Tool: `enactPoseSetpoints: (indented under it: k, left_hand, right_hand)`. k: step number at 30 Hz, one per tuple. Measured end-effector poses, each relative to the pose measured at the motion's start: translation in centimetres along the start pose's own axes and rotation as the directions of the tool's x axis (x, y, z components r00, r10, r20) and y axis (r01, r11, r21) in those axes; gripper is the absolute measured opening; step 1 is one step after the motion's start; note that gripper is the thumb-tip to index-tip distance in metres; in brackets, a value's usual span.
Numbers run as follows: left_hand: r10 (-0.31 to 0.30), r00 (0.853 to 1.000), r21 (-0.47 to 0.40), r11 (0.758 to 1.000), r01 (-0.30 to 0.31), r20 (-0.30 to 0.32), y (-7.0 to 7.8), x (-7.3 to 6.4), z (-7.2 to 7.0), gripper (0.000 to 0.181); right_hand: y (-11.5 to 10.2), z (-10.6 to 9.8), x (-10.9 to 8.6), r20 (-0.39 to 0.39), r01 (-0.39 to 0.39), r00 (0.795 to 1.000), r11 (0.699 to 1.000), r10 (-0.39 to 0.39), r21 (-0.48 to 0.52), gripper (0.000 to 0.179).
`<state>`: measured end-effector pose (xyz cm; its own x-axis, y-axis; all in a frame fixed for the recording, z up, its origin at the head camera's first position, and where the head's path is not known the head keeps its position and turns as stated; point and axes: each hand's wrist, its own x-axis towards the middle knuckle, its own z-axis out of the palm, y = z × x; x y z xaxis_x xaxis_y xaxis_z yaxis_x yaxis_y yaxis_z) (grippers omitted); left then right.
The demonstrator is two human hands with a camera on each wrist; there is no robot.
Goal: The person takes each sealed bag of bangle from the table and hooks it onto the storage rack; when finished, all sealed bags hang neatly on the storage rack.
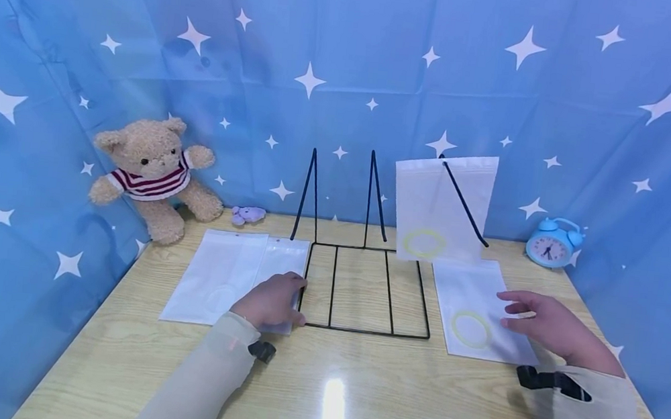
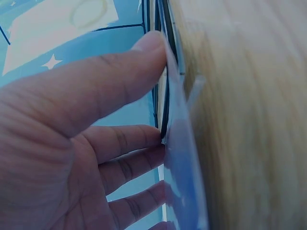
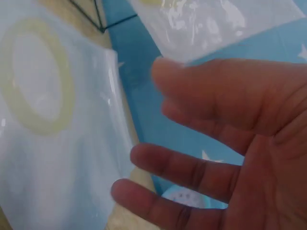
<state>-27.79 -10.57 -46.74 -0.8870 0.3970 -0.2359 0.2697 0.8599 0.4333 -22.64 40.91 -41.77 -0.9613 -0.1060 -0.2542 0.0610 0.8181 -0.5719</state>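
A black wire display rack point(image 1: 354, 331) with several upright prongs stands on the table. My left hand point(image 1: 272, 300) rests at its left side, its thumb and fingers fairly straight and touching the rack's edge and a white plastic zip bag point(image 1: 285, 259) lying there. In the left wrist view the thumb point(image 2: 115, 81) meets the edge of that bag. One zip bag point(image 1: 442, 199) with a yellow ring hangs from the right prong. My right hand point(image 1: 549, 324), fingers spread and holding nothing, hovers by another yellow-ringed zip bag point(image 1: 473, 290) lying right of the rack.
A second white bag point(image 1: 214, 272) overlaps the one on the left. Behind sit a teddy bear point(image 1: 153, 182) in a striped shirt and a small purple toy point(image 1: 247, 215). A blue alarm clock point(image 1: 552, 244) stands back right, before a blue starry curtain point(image 1: 375, 51).
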Motion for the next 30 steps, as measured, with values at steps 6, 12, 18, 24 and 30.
enactPoseSetpoints:
  k: [6,12,18,24,30]
  left_hand:
    - [-0.003,1.0,0.007,1.0,0.003,0.0,0.0,0.0,-0.1,0.084]
    - [-0.001,1.0,0.002,1.0,0.001,-0.002,-0.1,0.0,-0.1,0.084]
    - [0.004,1.0,-0.002,1.0,-0.004,-0.004,0.0,-0.1,-0.1,0.083]
    - [0.007,1.0,-0.001,1.0,-0.007,-0.007,0.2,-0.2,-0.2,0.083]
    - [0.005,1.0,0.006,1.0,-0.005,-0.009,0.2,-0.2,-0.1,0.083]
  right_hand:
    - [0.7,-0.1,0.4,0.04,-0.055,0.998,0.997,0.057,-0.057,0.063]
    - [1.2,0.0,0.7,0.069,-0.084,0.994,0.995,0.088,-0.062,0.067]
    - [2.1,0.5,1.1,0.08,-0.127,0.987,0.984,0.137,-0.122,0.072]
    - [2.8,1.3,1.6,0.06,-0.18,0.98,0.972,0.191,-0.152,0.079]
    - [2.8,1.8,1.8,0.066,-0.222,0.97,0.967,0.232,-0.126,0.088]
